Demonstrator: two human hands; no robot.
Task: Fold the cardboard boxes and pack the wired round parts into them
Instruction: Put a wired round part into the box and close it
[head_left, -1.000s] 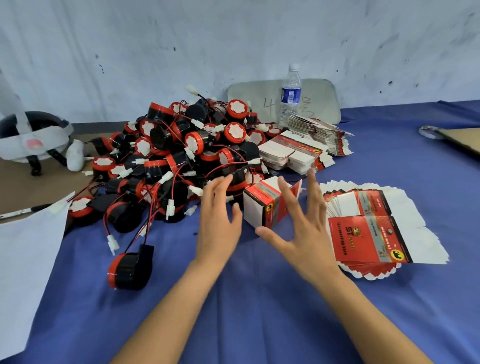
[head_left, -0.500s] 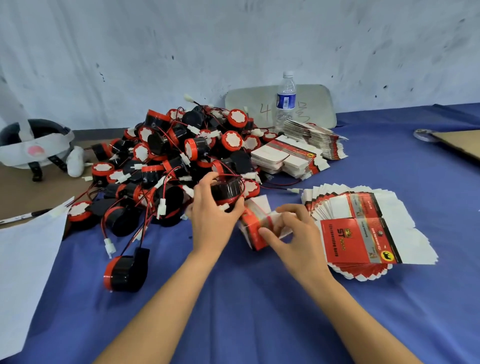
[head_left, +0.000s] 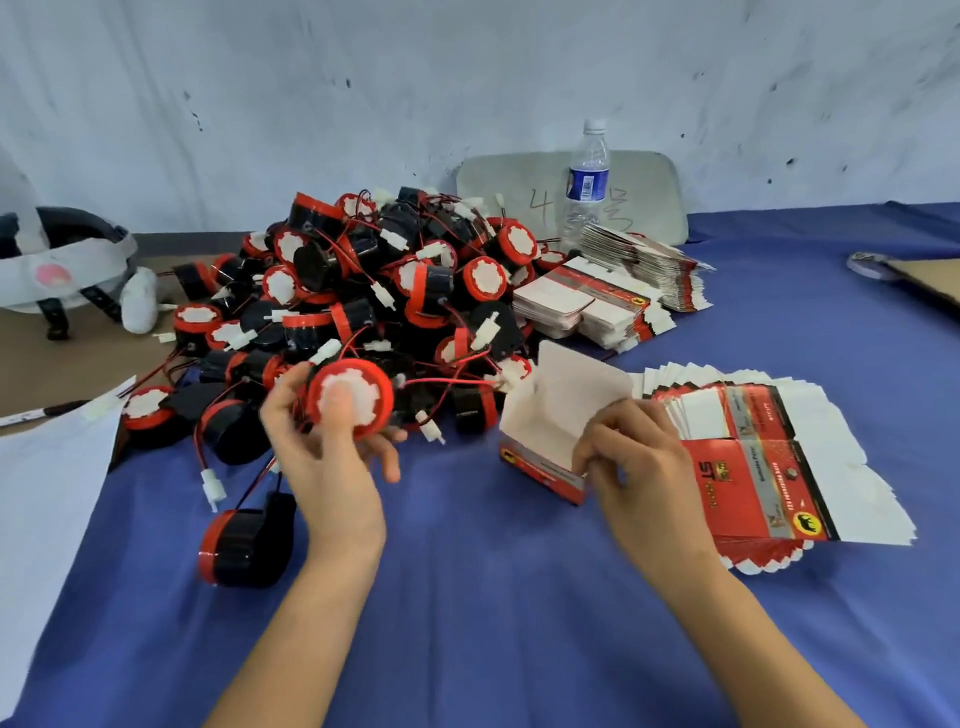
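My left hand (head_left: 327, 457) grips a round red and black part (head_left: 349, 397) with red and black wires, lifted just in front of the big pile of such parts (head_left: 374, 291). My right hand (head_left: 631, 462) pinches the near edge of a folded red and white cardboard box (head_left: 550, 431) that stands on the blue cloth with its white lid flap up and its mouth open. To the right of the box lies a fanned stack of flat box blanks (head_left: 769, 467).
More stacks of flat blanks (head_left: 602, 301) lie behind, beside a water bottle (head_left: 586, 182) and a grey board. A loose part (head_left: 241, 548) lies near left. White paper (head_left: 41, 483) covers the left edge; a headset (head_left: 57, 265) sits far left. Cardboard (head_left: 930, 278) lies far right.
My left hand has pulled one part out of the pile and raised it. My right hand has turned the folded box upright with its flap open.
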